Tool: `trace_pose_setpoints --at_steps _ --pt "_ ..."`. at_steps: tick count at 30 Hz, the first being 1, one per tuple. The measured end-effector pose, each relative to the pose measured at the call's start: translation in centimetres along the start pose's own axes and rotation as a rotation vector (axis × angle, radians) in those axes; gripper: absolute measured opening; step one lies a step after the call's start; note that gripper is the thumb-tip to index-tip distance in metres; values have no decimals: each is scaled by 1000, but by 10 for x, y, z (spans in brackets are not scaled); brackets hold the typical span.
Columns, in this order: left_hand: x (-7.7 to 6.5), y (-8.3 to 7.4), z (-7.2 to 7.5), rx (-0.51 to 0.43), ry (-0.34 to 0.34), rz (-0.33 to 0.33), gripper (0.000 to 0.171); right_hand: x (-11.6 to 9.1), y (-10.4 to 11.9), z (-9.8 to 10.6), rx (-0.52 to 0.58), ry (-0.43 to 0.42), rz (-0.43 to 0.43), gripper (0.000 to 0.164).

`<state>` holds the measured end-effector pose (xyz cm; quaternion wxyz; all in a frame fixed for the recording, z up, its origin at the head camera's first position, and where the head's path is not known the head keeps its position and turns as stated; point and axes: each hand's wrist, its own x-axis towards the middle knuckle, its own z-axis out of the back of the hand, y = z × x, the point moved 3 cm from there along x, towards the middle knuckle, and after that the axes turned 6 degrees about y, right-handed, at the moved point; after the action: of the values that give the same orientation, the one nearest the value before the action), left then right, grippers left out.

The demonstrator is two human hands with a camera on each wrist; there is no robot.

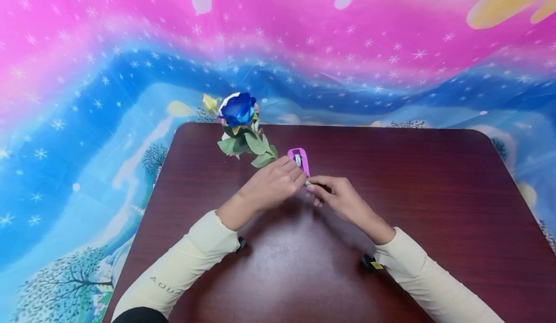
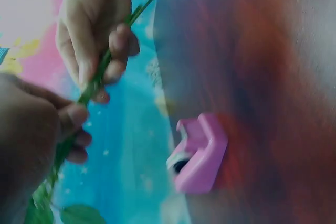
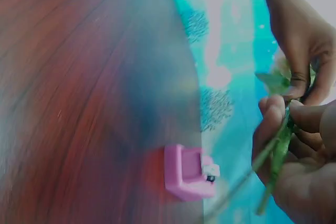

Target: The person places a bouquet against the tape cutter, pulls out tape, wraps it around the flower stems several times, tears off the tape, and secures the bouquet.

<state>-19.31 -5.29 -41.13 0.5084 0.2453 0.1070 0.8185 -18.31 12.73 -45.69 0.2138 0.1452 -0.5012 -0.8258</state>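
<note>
A blue rose [image 1: 238, 109] with green leaves [image 1: 257, 143] leans out to the left, a yellowish bud [image 1: 210, 102] beside it. My left hand [image 1: 279, 180] grips the green stems just below the leaves. Farther down, my right hand [image 1: 343, 197] pinches the same stems between thumb and fingers, close to the left. Between and below the hands the stems [image 3: 281, 153] run together, with thin ends splaying past the right palm. On the table just beyond the hands stands a pink tape dispenser [image 2: 211, 163], partly covered by the left hand in the head view.
The dark reddish wooden table [image 1: 417, 183] has rounded far corners. Behind it hangs a pink and blue backdrop [image 1: 278, 43] with snowflakes and trees. A small black device [image 1: 368, 263] is at the right wrist, with another [image 1: 242, 244] at the left.
</note>
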Motion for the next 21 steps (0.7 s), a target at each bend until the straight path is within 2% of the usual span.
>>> trace_pose_setpoints --at_steps 4,7,9,13,15,18,21 --pt "-1 7 6 102 -147 -175 16 -3 7 -3 159 115 -30 25" --pt "-3 11 9 133 -235 -260 16 -5 10 -4 291 191 -35 30" --pt "-3 13 11 127 -299 -300 16 -7 12 -5 451 248 -39 34" --pt "-2 13 16 119 -434 -367 14 -11 13 -6 839 388 -48 36" --pt "-1 13 19 134 -485 -394 14 -13 15 -6 980 456 -46 35" --pt "-1 14 22 175 -524 -394 15 -13 18 -6 1046 495 -28 34" --pt "-2 14 24 195 -518 -350 23 -13 20 -5 1014 423 -4 35"
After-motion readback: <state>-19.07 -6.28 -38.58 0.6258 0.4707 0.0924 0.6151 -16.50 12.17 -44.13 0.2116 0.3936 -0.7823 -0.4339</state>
